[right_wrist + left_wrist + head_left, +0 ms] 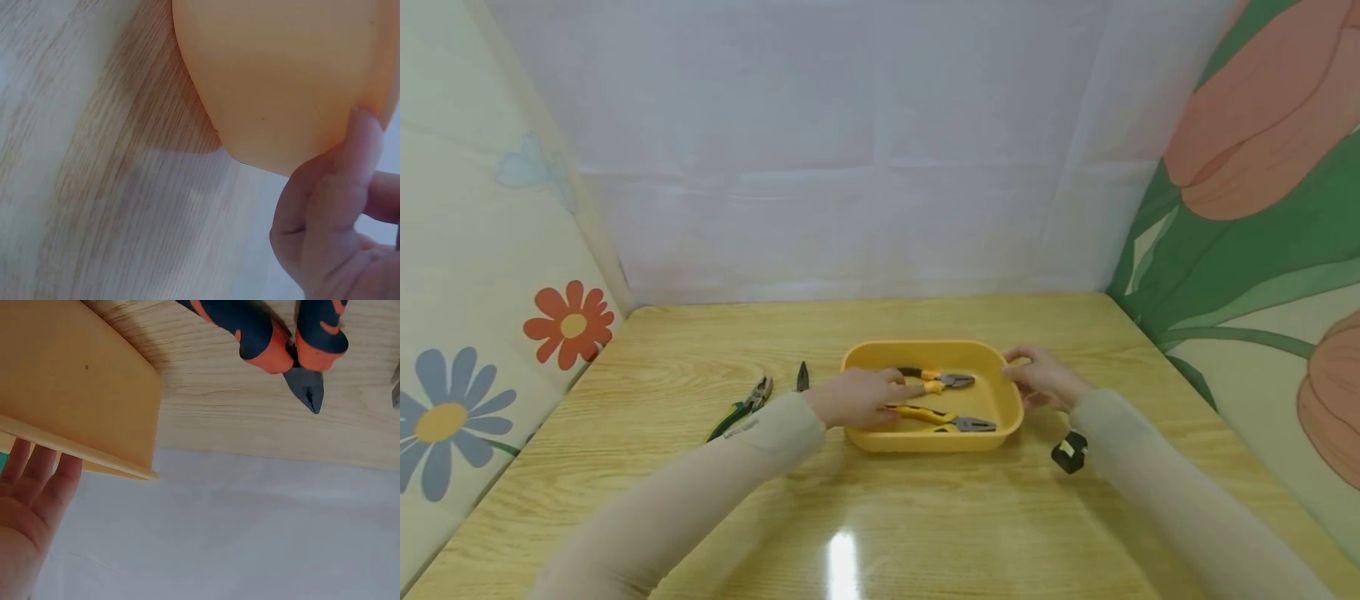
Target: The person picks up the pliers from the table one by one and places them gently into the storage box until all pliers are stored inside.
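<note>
tray (925,443), yellow, on the table (737,517), containing two pairs of pliers, the far pair (957,381) with black-and-orange handles and the near pair (976,425) with yellow ones; your left grip (859,396) reaches in over the handles, whether closed on any cannot be told, and your right grip (1047,379) pinches the right-hand rim. left of the tray: green-handled pliers (762,392) and orange-and-black cutters (306,384); right, by your sleeve (1120,433): one small black item (1069,452).
</note>
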